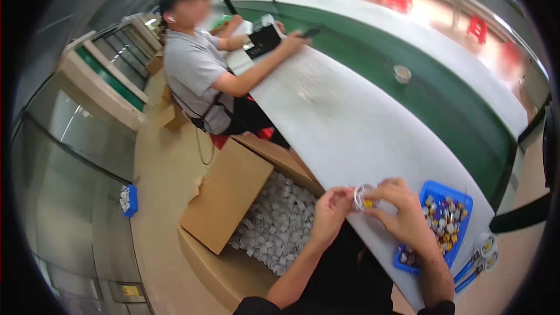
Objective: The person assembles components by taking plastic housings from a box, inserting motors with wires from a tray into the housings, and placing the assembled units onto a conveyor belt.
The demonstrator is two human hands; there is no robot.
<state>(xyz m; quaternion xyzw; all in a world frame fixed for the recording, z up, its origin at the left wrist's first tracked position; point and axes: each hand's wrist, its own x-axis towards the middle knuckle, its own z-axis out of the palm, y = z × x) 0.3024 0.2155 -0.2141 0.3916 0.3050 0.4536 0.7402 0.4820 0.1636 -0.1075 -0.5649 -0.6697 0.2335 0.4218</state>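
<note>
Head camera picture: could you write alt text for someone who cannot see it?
Two bare hands, left hand and right hand, hold a small coiled white cable together at the edge of a white table. A blue tray of small colourful parts sits to the right, an open cardboard box of white pieces to the left; a co-worker sits further along.

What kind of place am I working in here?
Likely a factory assembly line: a long white workbench beside a green conveyor belt, an open cardboard box of small white parts, and a blue plastic tray of components.
</note>
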